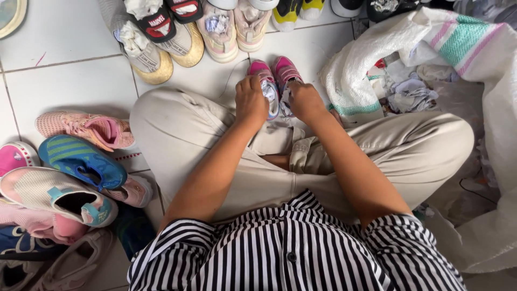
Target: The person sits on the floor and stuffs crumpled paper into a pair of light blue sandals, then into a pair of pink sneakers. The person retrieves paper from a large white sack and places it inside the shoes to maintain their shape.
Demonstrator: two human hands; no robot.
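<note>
Head view, looking straight down: the pair of small pink sneakers (273, 81) sits side by side on the white tiled floor (59, 81) just above centre frame, toes pointing away, right in front of the person's crossed legs. The left hand (251, 101) is curled over the left shoe, fingers closed on its opening, where pale crumpled paper stuffing (271, 91) shows. The right hand (305, 101) is clamped on the heel side of the right shoe, fingers together.

The risk here, as I read it: both grips sit at the back of the shoes, so a pull could drag one shoe askew and split the pair. The paper wad looks loose and could slip out onto the tiles.

Just beyond, across the top of the frame, a row of paper-stuffed sneakers (215, 29) stands close; a shove forward could knock into them. At right, a white woven sack (431, 48) gapes with crumpled paper inside. At lower left, a heap of children's shoes (70, 178) lies near the knee, easy to mix in.
</note>
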